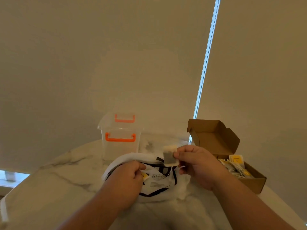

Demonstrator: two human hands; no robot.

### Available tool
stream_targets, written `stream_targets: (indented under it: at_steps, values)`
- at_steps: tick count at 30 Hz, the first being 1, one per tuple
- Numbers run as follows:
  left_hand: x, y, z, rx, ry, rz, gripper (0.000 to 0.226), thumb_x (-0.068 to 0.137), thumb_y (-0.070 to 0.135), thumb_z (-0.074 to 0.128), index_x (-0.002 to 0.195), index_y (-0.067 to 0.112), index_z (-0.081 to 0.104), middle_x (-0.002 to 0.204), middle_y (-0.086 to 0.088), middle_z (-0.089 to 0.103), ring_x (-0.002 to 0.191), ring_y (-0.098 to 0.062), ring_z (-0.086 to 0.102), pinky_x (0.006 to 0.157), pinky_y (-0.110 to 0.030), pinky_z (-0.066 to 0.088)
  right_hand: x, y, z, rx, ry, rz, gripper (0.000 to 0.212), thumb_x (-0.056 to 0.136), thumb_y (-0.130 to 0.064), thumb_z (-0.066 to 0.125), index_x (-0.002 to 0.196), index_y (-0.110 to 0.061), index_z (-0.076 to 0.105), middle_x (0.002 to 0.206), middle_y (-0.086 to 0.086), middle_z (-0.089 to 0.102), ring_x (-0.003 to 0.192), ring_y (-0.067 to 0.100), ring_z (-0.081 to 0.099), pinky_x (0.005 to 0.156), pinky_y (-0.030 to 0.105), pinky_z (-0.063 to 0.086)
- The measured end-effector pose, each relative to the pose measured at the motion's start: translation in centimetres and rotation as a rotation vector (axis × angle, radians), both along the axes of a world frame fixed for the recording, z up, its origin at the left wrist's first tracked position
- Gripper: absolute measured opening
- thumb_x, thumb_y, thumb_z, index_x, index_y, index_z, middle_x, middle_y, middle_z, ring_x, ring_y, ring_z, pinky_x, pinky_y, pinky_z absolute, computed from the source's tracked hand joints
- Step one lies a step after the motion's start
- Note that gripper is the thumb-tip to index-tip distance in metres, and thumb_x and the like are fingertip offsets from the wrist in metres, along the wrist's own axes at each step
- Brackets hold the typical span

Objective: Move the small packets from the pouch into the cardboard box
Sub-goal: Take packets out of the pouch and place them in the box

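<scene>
right hand (pixel 197 165) fingers (pixel 179 154) pinch packet (pixel 170 156) above pouch (pixel 131 156) | left hand (pixel 129 175) fingers (pixel 141 166) grip pouch rim

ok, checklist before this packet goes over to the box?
1. Packet pinched in right hand: ok.
2. Cardboard box open, lid up: ok.
3. Room left beside the stacked packets in the box: cannot tell.
4. String of the held packet free of the pouch: cannot tell, it hangs over the opening.
5. Left hand holds the pouch: ok.
</scene>
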State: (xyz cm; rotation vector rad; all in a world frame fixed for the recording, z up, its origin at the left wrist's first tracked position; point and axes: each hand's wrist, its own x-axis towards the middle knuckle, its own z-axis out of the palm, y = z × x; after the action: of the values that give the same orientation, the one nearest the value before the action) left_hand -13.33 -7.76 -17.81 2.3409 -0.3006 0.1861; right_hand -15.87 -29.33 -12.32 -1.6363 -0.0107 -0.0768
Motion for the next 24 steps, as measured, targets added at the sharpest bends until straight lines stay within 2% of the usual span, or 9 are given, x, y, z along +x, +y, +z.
stream_targets:
  at_steps: [3,6,8,11,14,17,19,21,24]
  values:
    - [-0.1,0.1,-0.3,0.040,-0.024,0.001,0.030,0.097,0.029,0.045,0.119,0.044,0.058,0.098,0.021,0.063,0.085,0.000,0.059,0.076,-0.017,0.049,0.1,-1.5,0.8,-0.016,-0.034,-0.076,0.010,0.084,-0.008,0.070,0.076,-0.009,0.075,0.090,0.016,0.070,0.076,0.024,0.059,0.064,0.035,0.051]
    - [0.0,0.1,-0.5,0.088,-0.063,0.013,0.034,0.097,0.027,0.045,0.124,0.042,0.057,0.108,0.022,0.061,0.096,0.001,0.055,0.089,-0.019,0.046,0.3,-4.0,1.7,-0.093,-0.088,-0.230,0.007,0.086,-0.014,0.071,0.080,-0.011,0.075,0.091,0.016,0.073,0.080,0.027,0.066,0.070,0.039,0.054]
    - [0.1,0.0,-0.7,0.106,-0.081,0.020,0.034,0.097,0.027,0.045,0.125,0.043,0.056,0.107,0.022,0.061,0.095,0.000,0.055,0.089,-0.019,0.045,0.1,-6.2,2.2,-0.180,-0.107,-0.395,0.008,0.087,-0.021,0.070,0.083,-0.014,0.073,0.086,0.012,0.074,0.079,0.027,0.071,0.075,0.042,0.057]
    - [0.2,0.0,-0.8,0.119,-0.109,0.024,0.030,0.098,0.029,0.046,0.122,0.042,0.056,0.099,0.022,0.059,0.090,0.001,0.055,0.083,-0.016,0.043,-0.6,-9.1,2.7,-0.367,-0.167,-0.648,0.006,0.088,-0.025,0.069,0.085,-0.021,0.071,0.081,0.004,0.073,0.073,0.021,0.069,0.068,0.038,0.057]
    - [0.3,0.0,-0.9,0.150,-0.135,0.032,0.026,0.097,0.032,0.047,0.119,0.042,0.057,0.091,0.021,0.056,0.084,0.001,0.053,0.075,-0.015,0.040,-0.7,-11.2,2.0,-0.614,-0.222,-0.798,0.006,0.087,-0.023,0.069,0.081,-0.023,0.069,0.082,0.002,0.068,0.073,0.017,0.060,0.058,0.029,0.043]
    - [0.4,0.1,-0.9,0.158,-0.133,0.032,0.028,0.097,0.034,0.046,0.121,0.045,0.056,0.090,0.017,0.058,0.081,0.001,0.052,0.069,-0.015,0.038,0.5,-12.1,0.3,-0.883,-0.102,-0.691,0.013,0.090,-0.017,0.064,0.083,-0.028,0.068,0.083,-0.002,0.067,0.073,0.013,0.060,0.058,0.028,0.047]
    - [0.5,0.2,-1.0,0.160,-0.130,0.029,0.029,0.096,0.035,0.046,0.121,0.045,0.055,0.086,0.014,0.059,0.078,0.000,0.053,0.066,-0.016,0.037,1.4,-12.2,-0.9,-1.092,0.176,-0.486,0.020,0.092,-0.014,0.060,0.092,-0.032,0.070,0.099,-0.004,0.068,0.087,0.014,0.063,0.077,0.031,0.056]
    - [0.5,0.3,-1.0,0.162,-0.125,0.020,0.030,0.096,0.035,0.045,0.122,0.046,0.055,0.089,0.015,0.060,0.079,0.001,0.053,0.067,-0.016,0.038,1.9,-12.1,-1.5,-1.253,0.317,-0.357,0.027,0.093,-0.018,0.056,0.094,-0.040,0.071,0.108,-0.009,0.065,0.102,0.016,0.060,0.097,0.036,0.050]
    - [0.7,0.4,-1.2,0.161,-0.116,0.010,0.031,0.096,0.035,0.046,0.124,0.047,0.054,0.097,0.021,0.061,0.086,0.002,0.055,0.073,-0.016,0.041,2.3,-13.1,-1.9,-1.177,0.242,-0.452,0.036,0.088,-0.018,0.052,0.069,-0.043,0.069,0.094,-0.011,0.067,0.094,0.017,0.063,0.092,0.042,0.051]
